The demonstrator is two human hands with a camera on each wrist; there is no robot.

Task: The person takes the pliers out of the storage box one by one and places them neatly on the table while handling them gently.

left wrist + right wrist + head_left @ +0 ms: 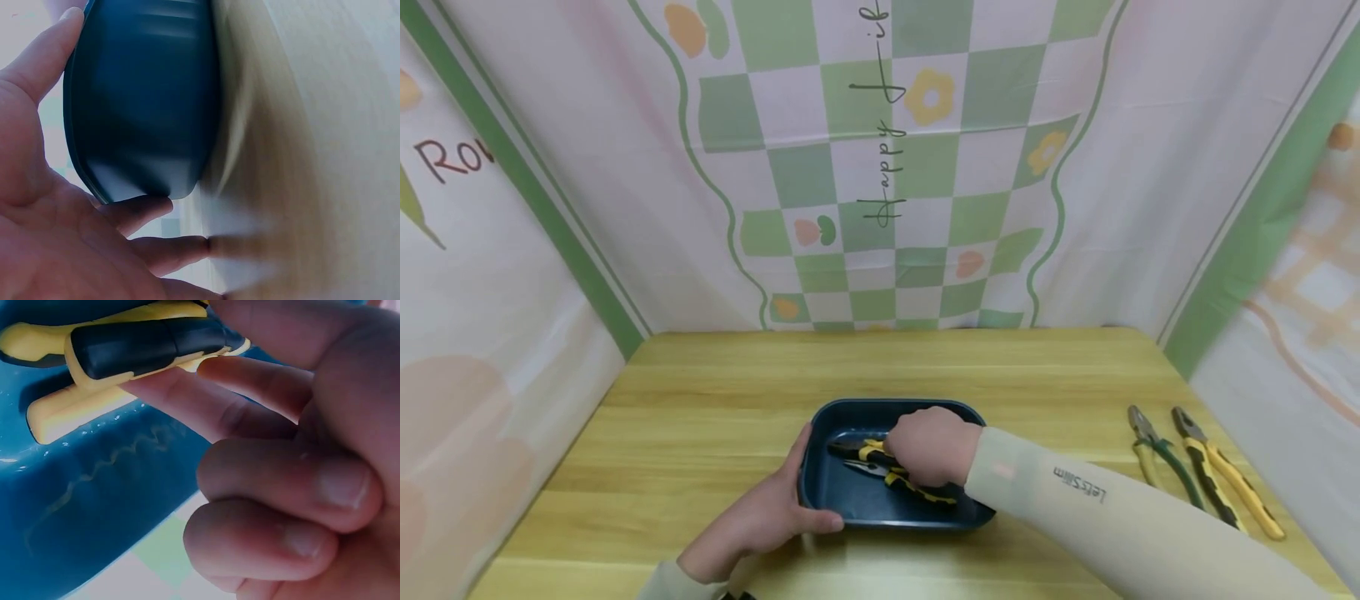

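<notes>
A dark blue tray (898, 523) sits on the table, with two pairs of pliers in it. The upper pair of pliers (868, 453) has a dark head and yellow-and-black handles. Below it lies a second pair with long silver jaws, the needle-nose pliers (921, 488). My left hand (778, 504) grips the tray's left end, thumb at the front corner and fingers along the side. My right hand (932, 446) is inside the tray and pinches a black-and-yellow plier handle (144, 350); its ring and little fingers are curled in. The right hand hides part of both pliers.
On the table's right side lie two more pairs of pliers, one with green-and-yellow handles (1165, 457) and one with yellow-and-black handles (1213, 468). My right sleeve (1075, 500) passes in front of them. Printed cloth (925, 167) hangs behind the wooden table (715, 400).
</notes>
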